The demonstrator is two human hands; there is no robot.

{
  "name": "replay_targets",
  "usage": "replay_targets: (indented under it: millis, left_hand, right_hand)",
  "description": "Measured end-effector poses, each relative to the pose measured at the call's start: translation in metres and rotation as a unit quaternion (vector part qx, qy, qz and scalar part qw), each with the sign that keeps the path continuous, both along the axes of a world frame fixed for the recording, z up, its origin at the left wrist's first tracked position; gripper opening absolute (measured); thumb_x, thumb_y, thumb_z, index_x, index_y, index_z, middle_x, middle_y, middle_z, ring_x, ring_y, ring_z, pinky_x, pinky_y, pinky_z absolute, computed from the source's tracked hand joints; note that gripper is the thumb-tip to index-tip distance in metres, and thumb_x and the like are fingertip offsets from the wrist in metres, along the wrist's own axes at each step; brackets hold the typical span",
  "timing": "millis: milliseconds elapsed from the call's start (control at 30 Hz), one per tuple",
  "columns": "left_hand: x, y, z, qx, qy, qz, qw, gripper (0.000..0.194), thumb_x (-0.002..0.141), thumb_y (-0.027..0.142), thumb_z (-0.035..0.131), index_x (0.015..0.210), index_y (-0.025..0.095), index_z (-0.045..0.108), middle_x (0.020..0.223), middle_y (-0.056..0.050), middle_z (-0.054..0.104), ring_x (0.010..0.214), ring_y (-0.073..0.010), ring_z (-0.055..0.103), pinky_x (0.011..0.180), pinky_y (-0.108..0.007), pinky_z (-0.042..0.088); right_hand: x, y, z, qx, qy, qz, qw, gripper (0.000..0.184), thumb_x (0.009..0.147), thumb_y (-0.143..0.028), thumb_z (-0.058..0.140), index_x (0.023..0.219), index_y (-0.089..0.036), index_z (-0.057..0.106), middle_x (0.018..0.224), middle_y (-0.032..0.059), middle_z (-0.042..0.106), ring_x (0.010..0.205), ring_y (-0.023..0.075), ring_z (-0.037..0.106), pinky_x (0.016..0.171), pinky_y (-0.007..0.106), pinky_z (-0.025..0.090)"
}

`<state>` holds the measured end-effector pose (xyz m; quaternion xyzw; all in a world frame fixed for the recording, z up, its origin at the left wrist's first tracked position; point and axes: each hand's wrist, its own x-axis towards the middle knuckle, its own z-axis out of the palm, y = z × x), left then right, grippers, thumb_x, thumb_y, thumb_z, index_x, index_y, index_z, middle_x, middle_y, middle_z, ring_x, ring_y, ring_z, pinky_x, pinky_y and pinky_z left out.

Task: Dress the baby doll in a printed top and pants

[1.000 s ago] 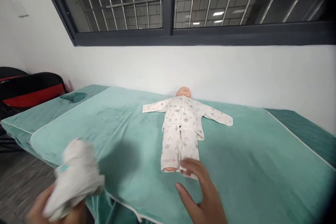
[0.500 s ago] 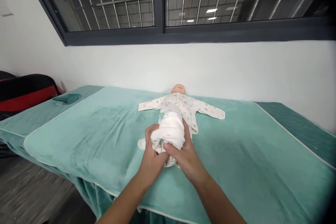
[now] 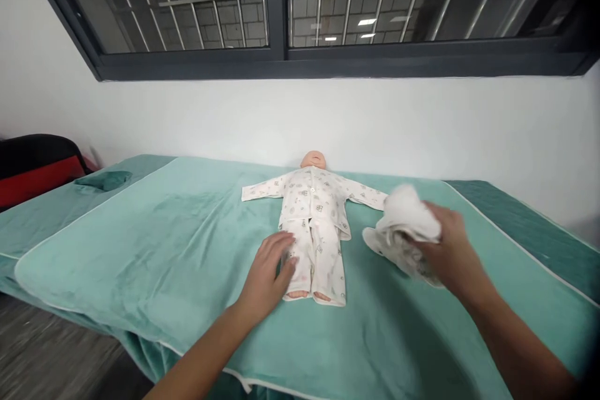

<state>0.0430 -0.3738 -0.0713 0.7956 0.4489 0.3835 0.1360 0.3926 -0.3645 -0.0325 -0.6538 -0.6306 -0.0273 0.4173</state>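
A baby doll (image 3: 314, 160) lies on its back, dressed in a white patterned shirt (image 3: 313, 195) with its sleeves spread and matching trousers (image 3: 327, 259). Its feet just show at the trouser cuffs. Beside the doll's leg on the left is my left hand (image 3: 268, 267), fingers curved and apart, holding nothing; whether it touches the trousers I cannot tell. To the right of the doll, my right hand (image 3: 450, 249) grips a bundle of white cloth (image 3: 407, 215), with patterned fabric hanging below it. The bundle is slightly blurred.
A green blanket (image 3: 178, 250) with pale piping covers the bed. A dark green folded piece (image 3: 104, 180) lies at the left, near a black and red object (image 3: 40, 169). Behind the bed is a white wall (image 3: 262, 112) with a dark-framed window (image 3: 276, 62).
The cloth bundle, held in both hands over the doll, has moved right in my right hand alone. My left hand has let go of it. The doll's shirt front and trousers are now uncovered.
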Motion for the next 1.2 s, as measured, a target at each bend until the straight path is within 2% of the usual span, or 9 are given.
replay_targets:
  millis: [67, 133, 200, 267, 400, 533, 700, 833, 1200]
  left_hand:
    - [0.002, 0.021, -0.001, 0.008, -0.014, 0.016, 1.000, 0.032, 0.099, 0.029, 0.046, 0.130, 0.022, 0.052, 0.138, -0.008, 0.055, 0.133, -0.0201, 0.045, 0.115, -0.044, 0.038]
    - [0.007, 0.044, 0.001, 0.016, -0.028, 0.026, 0.999, 0.033, 0.099, 0.030, 0.045, 0.130, 0.021, 0.053, 0.141, -0.009, 0.054, 0.135, -0.0194, 0.044, 0.116, -0.042, 0.036]
    - [0.016, 0.071, 0.007, 0.022, -0.040, 0.029, 0.999, 0.036, 0.099, 0.031, 0.044, 0.132, 0.020, 0.053, 0.143, -0.008, 0.053, 0.138, -0.0190, 0.042, 0.118, -0.041, 0.033]
    - [0.028, 0.103, 0.018, 0.018, -0.052, 0.029, 0.998, 0.039, 0.099, 0.033, 0.043, 0.134, 0.019, 0.053, 0.146, -0.008, 0.051, 0.140, -0.0193, 0.040, 0.120, -0.040, 0.030]
    - [0.056, 0.168, 0.041, -0.025, -0.057, 0.014, 0.998, 0.039, 0.096, 0.025, 0.043, 0.131, 0.015, 0.056, 0.141, -0.011, 0.057, 0.133, -0.0214, 0.049, 0.116, -0.039, 0.034]
    - [0.072, 0.211, 0.046, -0.057, -0.056, -0.015, 0.997, 0.032, 0.089, 0.013, 0.040, 0.105, 0.018, 0.067, 0.117, -0.007, 0.071, 0.107, -0.0219, 0.064, 0.097, -0.037, 0.049]
    - [0.069, 0.228, 0.033, -0.033, -0.095, -0.010, 0.995, 0.039, 0.086, 0.011, 0.039, 0.111, 0.024, 0.066, 0.123, -0.003, 0.069, 0.111, -0.0209, 0.063, 0.098, -0.035, 0.048]
    - [0.065, 0.237, 0.029, -0.031, -0.079, -0.019, 0.996, 0.049, 0.087, 0.007, 0.034, 0.125, 0.022, 0.060, 0.130, -0.002, 0.065, 0.120, -0.0198, 0.058, 0.103, -0.035, 0.045]
    - [0.065, 0.239, 0.029, -0.026, -0.018, -0.011, 0.999, 0.055, 0.089, 0.007, 0.030, 0.136, 0.024, 0.053, 0.140, -0.002, 0.058, 0.127, -0.0221, 0.051, 0.106, -0.041, 0.042]
  right_hand:
    - [0.010, 0.001, -0.026, -0.125, -0.104, 0.020, 0.986, 0.050, 0.083, -0.033, 0.059, 0.133, -0.029, 0.056, 0.132, 0.0157, 0.058, 0.122, 0.0384, 0.057, 0.096, 0.055, 0.049]
    - [0.003, -0.004, -0.037, -0.163, -0.176, 0.002, 0.971, 0.052, 0.087, -0.036, 0.055, 0.138, -0.032, 0.050, 0.141, 0.0134, 0.053, 0.133, 0.0440, 0.045, 0.100, 0.069, 0.039]
    - [-0.019, -0.007, -0.027, -0.122, -0.196, 0.017, 0.973, 0.054, 0.090, -0.043, 0.053, 0.142, -0.036, 0.044, 0.149, 0.0103, 0.046, 0.142, 0.0434, 0.032, 0.106, 0.072, 0.030]
    - [-0.054, 0.001, -0.005, -0.065, -0.158, 0.086, 0.982, 0.055, 0.092, -0.045, 0.051, 0.145, -0.036, 0.039, 0.154, 0.0076, 0.039, 0.145, 0.0369, 0.029, 0.111, 0.064, 0.030]
    - [-0.126, 0.072, 0.026, -0.002, 0.038, 0.172, 0.984, 0.041, 0.093, -0.040, 0.050, 0.132, -0.029, 0.052, 0.141, 0.0091, 0.051, 0.131, 0.0277, 0.048, 0.103, 0.047, 0.045]
    - [-0.162, 0.168, 0.021, -0.055, 0.067, 0.066, 0.994, 0.028, 0.089, -0.034, 0.048, 0.112, -0.020, 0.056, 0.118, 0.0130, 0.061, 0.097, 0.0274, 0.062, 0.086, 0.047, 0.049]
    - [-0.166, 0.217, 0.014, -0.172, -0.034, 0.022, 0.984, 0.023, 0.088, -0.044, 0.044, 0.093, -0.023, 0.052, 0.094, 0.0103, 0.064, 0.076, 0.0286, 0.059, 0.068, 0.042, 0.044]
    - [-0.158, 0.228, 0.011, -0.160, -0.014, 0.031, 0.987, 0.025, 0.085, -0.048, 0.050, 0.082, -0.024, 0.048, 0.079, 0.0054, 0.063, 0.068, 0.0235, 0.054, 0.063, 0.035, 0.039]
    - [-0.147, 0.255, 0.002, -0.103, 0.035, 0.065, 0.992, 0.013, 0.081, -0.030, 0.051, 0.069, -0.024, 0.049, 0.070, 0.0030, 0.060, 0.064, 0.0198, 0.048, 0.063, 0.033, 0.036]
